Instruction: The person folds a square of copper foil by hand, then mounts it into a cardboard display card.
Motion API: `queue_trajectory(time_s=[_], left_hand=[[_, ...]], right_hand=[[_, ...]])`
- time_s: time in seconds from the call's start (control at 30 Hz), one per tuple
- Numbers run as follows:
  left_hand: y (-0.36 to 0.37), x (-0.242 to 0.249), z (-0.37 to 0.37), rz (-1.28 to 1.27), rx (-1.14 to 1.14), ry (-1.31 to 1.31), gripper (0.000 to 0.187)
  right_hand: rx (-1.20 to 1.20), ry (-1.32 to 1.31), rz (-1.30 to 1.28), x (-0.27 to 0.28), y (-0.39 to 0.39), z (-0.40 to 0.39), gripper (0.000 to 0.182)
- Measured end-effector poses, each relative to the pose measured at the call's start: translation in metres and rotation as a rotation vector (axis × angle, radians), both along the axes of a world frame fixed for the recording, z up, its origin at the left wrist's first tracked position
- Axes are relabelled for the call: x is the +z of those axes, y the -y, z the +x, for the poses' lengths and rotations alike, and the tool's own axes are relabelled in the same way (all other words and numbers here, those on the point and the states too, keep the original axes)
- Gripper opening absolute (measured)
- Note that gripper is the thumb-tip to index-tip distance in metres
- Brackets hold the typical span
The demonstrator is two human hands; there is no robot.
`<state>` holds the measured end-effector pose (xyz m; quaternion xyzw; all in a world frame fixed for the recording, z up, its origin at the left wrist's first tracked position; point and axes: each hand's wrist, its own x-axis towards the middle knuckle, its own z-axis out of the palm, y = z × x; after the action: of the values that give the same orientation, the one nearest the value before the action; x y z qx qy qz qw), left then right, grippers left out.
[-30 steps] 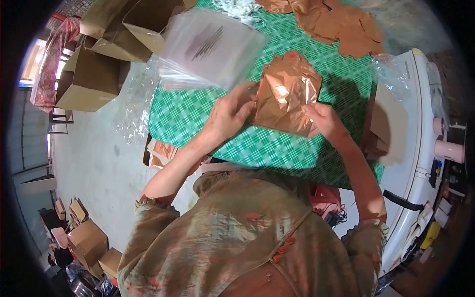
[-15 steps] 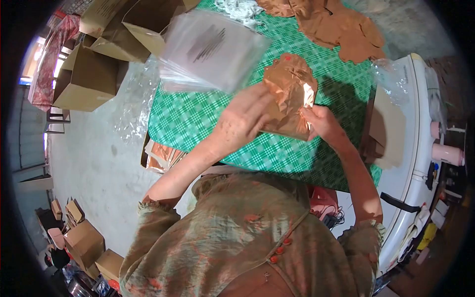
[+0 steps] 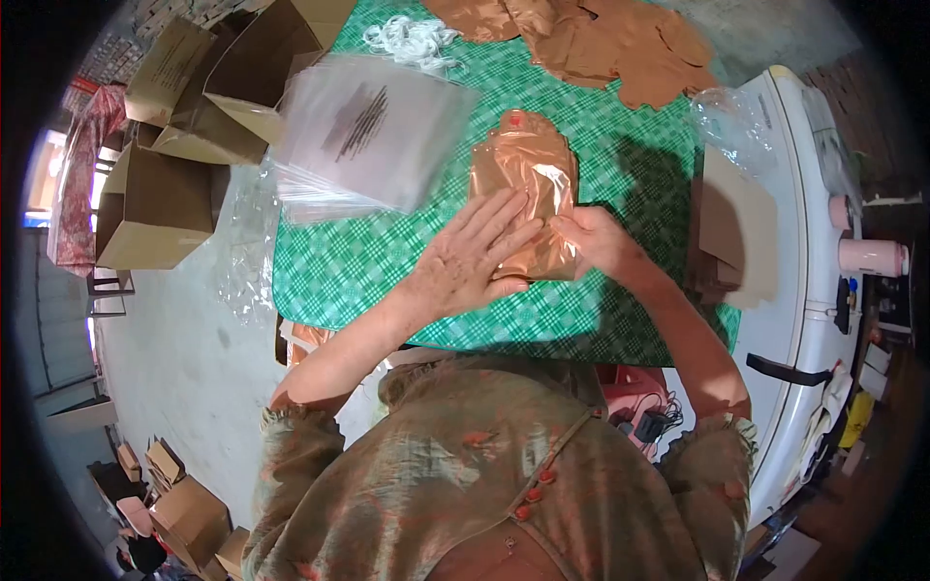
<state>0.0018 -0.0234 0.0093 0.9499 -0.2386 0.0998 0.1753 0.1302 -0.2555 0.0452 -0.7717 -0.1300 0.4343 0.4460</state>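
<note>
A folded, copper-coloured foil balloon point(image 3: 547, 184) lies on the green checked tablecloth point(image 3: 358, 261), shiny and creased, with a small red mark at its top end. My left hand point(image 3: 475, 242) rests flat on its lower left part, fingers stretched out. At the lower right edge, my right hand point(image 3: 601, 242) pinches the foil between thumb and fingers. To the left of the balloon is a stack of clear plastic bags point(image 3: 378, 136) with dark scribbled lines on top. More flat copper foil balloons point(image 3: 620, 48) lie spread at the table's far edge.
White string point(image 3: 412, 39) lies in a heap at the back. Open cardboard boxes point(image 3: 160, 208) stand at the left. Right of the table are cardboard sheets point(image 3: 736, 232), crumpled clear plastic point(image 3: 731, 121) and a long white appliance point(image 3: 794, 194).
My left hand has come down from a raised, curled pose to lie flat on the foil balloon. The balloon now looks flatter. My right hand still pinches its edge.
</note>
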Motion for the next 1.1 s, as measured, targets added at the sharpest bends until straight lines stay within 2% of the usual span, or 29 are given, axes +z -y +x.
queue_trajectory(time_s=[0.2,0.3,0.37,0.5,0.7,0.8,0.9,1.0,1.1], left_hand=[[0.0,-0.003,0.001,0.062,0.003,-0.023,0.086],[0.0,-0.005,0.001,0.068,-0.004,-0.022,0.086],[0.0,-0.003,0.001,0.069,-0.003,-0.014,0.087],[-0.002,0.0,0.002,0.048,-0.023,-0.012,0.087],[-0.005,0.008,0.0,-0.078,-0.024,-0.023,0.087],[-0.005,0.021,-0.002,-0.08,0.01,-0.008,0.082],[-0.007,0.033,0.006,-0.083,0.03,-0.017,0.075],[-0.004,0.031,0.019,-0.093,0.052,-0.024,0.07],[0.003,0.025,0.03,-0.067,0.053,-0.014,0.069]], right_hand=[[-0.078,-0.025,0.07,-0.01,0.004,-0.002,0.032],[-0.105,0.15,0.076,-0.015,0.007,-0.004,0.027],[-0.163,0.217,0.103,-0.02,0.008,-0.005,0.032],[-0.251,0.236,0.11,-0.007,0.005,-0.004,0.034],[-0.244,0.399,0.068,0.02,-0.004,0.01,0.027],[-0.294,0.443,0.14,0.011,0.0,0.016,0.021],[-0.202,0.875,0.11,-0.01,0.01,0.019,0.012],[0.013,1.285,0.064,-0.029,0.026,0.024,0.018],[0.138,1.356,-0.044,-0.036,0.036,0.009,0.029]])
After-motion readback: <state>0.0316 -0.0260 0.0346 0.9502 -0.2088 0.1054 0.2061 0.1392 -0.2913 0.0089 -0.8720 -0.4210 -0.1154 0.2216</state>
